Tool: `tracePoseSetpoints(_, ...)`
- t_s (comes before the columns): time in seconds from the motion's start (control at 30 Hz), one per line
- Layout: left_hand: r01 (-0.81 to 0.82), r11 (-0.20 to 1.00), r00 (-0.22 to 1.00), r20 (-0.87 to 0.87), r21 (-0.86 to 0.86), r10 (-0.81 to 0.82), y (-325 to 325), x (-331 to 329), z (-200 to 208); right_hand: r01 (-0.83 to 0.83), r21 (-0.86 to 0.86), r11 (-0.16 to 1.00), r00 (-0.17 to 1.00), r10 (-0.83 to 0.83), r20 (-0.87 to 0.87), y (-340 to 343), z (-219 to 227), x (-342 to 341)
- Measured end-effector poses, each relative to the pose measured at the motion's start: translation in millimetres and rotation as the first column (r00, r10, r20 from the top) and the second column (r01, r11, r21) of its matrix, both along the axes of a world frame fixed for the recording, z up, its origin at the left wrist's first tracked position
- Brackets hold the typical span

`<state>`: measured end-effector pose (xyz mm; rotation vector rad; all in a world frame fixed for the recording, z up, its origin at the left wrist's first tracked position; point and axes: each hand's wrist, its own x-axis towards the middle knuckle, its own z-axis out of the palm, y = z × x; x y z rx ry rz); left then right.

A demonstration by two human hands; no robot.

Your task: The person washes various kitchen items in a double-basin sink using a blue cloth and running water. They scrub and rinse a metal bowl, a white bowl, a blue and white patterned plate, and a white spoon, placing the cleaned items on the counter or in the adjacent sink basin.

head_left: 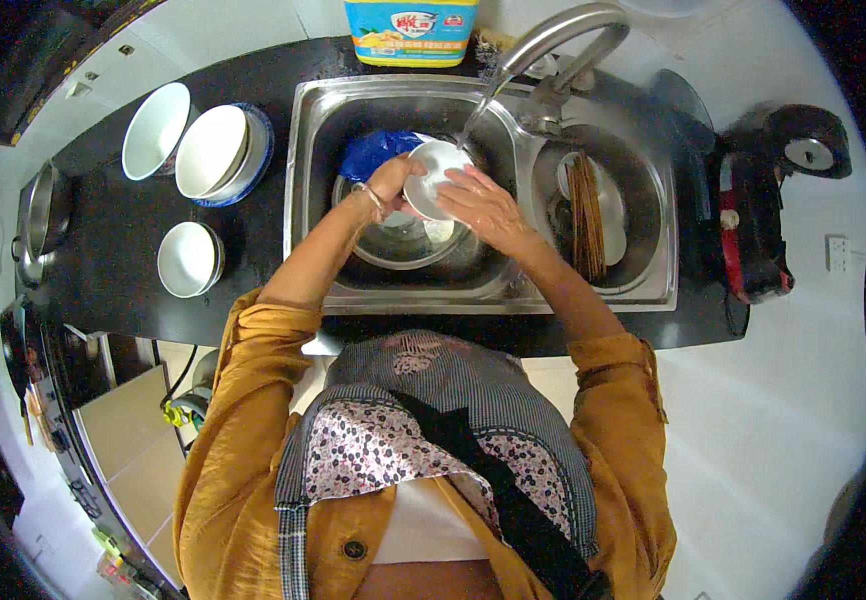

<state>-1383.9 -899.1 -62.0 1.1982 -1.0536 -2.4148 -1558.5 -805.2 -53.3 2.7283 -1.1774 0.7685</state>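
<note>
Over the left sink basin, I hold a small white bowl (431,180) tilted between both hands. My left hand (393,186) is closed on its left rim, with the thumb over the inside. At the right rim, my right hand (485,208) lies with its fingers reaching into the bowl; its thumb is hidden. Water runs from the curved metal faucet (563,30) down to the bowl's far rim. Below the bowl sits a round metal basin (393,262), partly covered by my hands. A glossy blue item (375,152) lies at its far left; its kind is unclear.
The right sink basin (643,235) holds a bundle of brown chopsticks (585,215). On the counter at left stand a deep white bowl (153,130), stacked bowls (211,150) on a blue-rimmed plate, and another small stack (188,260). A yellow-and-blue tub (411,35) stands behind the sink.
</note>
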Motion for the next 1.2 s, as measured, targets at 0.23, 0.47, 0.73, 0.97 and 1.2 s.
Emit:
tracePoseSetpoints(0.23, -0.380, 0.798, 0.919, -0.092, -0.468, 0.383, 1.1, -44.4, -60.5, 0.431, 0.482, 0.763, 0.786, -0.580, 0.215, -6.4, -7.0, 55.7)
tracePoseSetpoints(0.47, -0.310, 0.921, 0.946, 0.021, -0.237, 0.324, 8.4, -16.5, -22.8, 0.191, 0.096, 0.977, 0.965, -0.205, 0.165, -12.4, -30.5, 10.8)
tracePoseSetpoints(0.73, 0.137, 0.988, 0.990, 0.029, -0.067, -0.135, -19.2, 5.9, -16.1, -0.086, 0.083, 0.993, 0.996, 0.087, -0.004, -8.3, -31.2, -0.7)
tracePoseSetpoints(0.97, -0.420, 0.759, 0.895, -0.089, -0.498, 0.437, 11.4, -22.7, -74.3, -0.003, 0.567, 0.824, 0.880, -0.267, 0.393, -19.7, -56.7, 22.0)
tracePoseSetpoints(1.2, -0.254, 0.964, 0.967, -0.028, -0.081, 0.253, 33.5, -24.9, -42.9, 0.589, 0.401, 0.701, 0.776, -0.629, -0.040, -35.5, -38.9, 32.8)
